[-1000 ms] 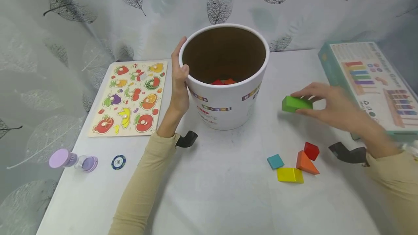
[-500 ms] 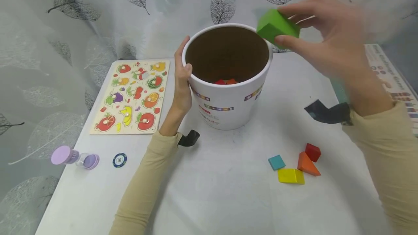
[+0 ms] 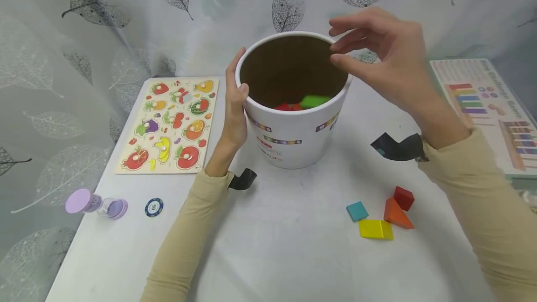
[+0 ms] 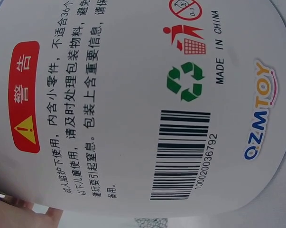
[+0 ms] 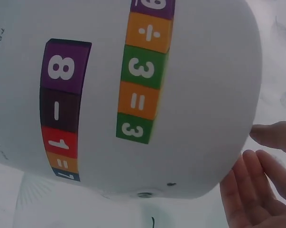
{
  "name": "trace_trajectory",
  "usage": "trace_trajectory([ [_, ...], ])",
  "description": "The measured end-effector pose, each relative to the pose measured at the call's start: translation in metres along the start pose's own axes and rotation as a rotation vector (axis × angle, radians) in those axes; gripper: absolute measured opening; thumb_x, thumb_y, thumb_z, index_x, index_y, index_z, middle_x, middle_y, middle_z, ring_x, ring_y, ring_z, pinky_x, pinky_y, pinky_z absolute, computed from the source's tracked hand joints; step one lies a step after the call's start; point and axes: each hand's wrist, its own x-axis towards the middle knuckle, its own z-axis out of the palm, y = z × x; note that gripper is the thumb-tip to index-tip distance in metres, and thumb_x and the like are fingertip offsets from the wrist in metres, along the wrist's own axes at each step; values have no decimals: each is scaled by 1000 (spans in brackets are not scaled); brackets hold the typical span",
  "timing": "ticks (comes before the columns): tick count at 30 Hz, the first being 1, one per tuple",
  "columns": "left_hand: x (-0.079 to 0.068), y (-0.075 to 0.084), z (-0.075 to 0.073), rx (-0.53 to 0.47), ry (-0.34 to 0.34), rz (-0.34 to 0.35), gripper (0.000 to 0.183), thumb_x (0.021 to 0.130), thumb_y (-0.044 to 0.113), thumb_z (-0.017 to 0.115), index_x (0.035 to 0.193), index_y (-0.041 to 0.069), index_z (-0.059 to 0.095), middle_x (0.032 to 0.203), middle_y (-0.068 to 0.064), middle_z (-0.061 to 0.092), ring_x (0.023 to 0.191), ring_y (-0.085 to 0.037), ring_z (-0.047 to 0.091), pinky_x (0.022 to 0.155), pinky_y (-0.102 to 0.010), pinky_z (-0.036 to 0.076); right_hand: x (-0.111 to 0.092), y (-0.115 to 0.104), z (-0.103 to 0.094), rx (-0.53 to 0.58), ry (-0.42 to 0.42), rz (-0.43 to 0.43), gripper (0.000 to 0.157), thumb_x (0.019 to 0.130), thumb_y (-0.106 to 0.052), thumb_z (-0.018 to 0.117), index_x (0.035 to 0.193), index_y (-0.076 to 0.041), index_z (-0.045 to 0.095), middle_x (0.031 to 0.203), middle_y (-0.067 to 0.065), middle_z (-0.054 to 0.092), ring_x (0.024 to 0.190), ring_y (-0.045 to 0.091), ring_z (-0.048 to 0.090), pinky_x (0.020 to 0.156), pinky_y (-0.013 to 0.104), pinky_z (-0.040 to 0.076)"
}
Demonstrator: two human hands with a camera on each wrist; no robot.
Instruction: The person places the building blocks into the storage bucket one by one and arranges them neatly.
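Note:
A white bucket (image 3: 289, 148) with printed sums stands upright at the back middle of the table. My left hand (image 3: 236, 106) holds its left rim, thumb at the lip and fingers along the outer wall; in the left wrist view the printed wall (image 4: 133, 156) fills most of the picture. Over the bucket's right rim is my right hand (image 3: 388, 55), fingers loosely bent and nothing between them. A blurred green block (image 3: 314, 101) shows inside the bucket, beside red pieces (image 3: 284, 106) partly hidden by the front rim. In the right wrist view my right hand (image 5: 261, 190) overlaps the bucket's edge.
Right of centre lie a teal block (image 3: 357, 211), a yellow block (image 3: 376, 229), an orange triangle (image 3: 396, 213) and a red block (image 3: 404, 198). A game box (image 3: 491, 106) is far right. Leftward are a fruit puzzle board (image 3: 168, 125), a chip (image 3: 154, 207) and a purple hourglass (image 3: 96, 203).
My right hand has carried the green block from the table's right side up to the bucket and let it go inside. The left hand has kept its hold on the rim.

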Motion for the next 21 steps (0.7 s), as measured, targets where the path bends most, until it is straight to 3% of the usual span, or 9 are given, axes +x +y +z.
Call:
trace_trajectory([
  [3, 1, 1, 1, -5, -6, 4, 110, 74, 81, 44, 154, 10, 18, 153, -9, 33, 136, -25, 37, 112, -53, 32, -5, -2, -6, 14, 2, -6, 49, 77, 10, 74, 124, -2, 65, 112, -3, 66, 96, 10, 66, 91, 17, 50],
  [9, 2, 2, 2, 1, -3, 20, 106, 77, 79, 44, 154, 10, 20, 152, -8, 35, 135, -23, 39, 112, -52, 33, -26, -14, -24, -87, -95, -148, 51, 73, 16, 74, 121, 3, 64, 112, 11, 66, 102, 12, 64, 93, 17, 50],
  [14, 2, 1, 1, 13, -1, 32, 99, 80, 75, 42, 154, 12, 21, 151, -5, 36, 134, -21, 40, 112, -49, 34, -63, -5, -45, -243, -207, -208, 44, 68, 5, 83, 110, -4, 72, 108, 3, 69, 105, -2, 59, 93, 9, 42],
  [18, 1, 0, 0, 17, 11, 25, 96, 81, 72, 42, 154, 13, 22, 149, -3, 38, 134, -21, 40, 111, -49, 34, -105, 24, -59, -228, -358, -178, 54, 60, 3, 88, 108, -17, 73, 108, -6, 68, 104, -3, 57, 91, 5, 41],
  [21, 0, 0, 1, -2, 6, 22, 94, 81, 70, 42, 154, 14, 23, 149, -3, 38, 134, -22, 40, 111, -49, 34, -143, 46, -66, -247, -454, -62, 66, 56, 6, 88, 111, -26, 70, 108, -15, 65, 101, -5, 56, 89, 4, 41],
])
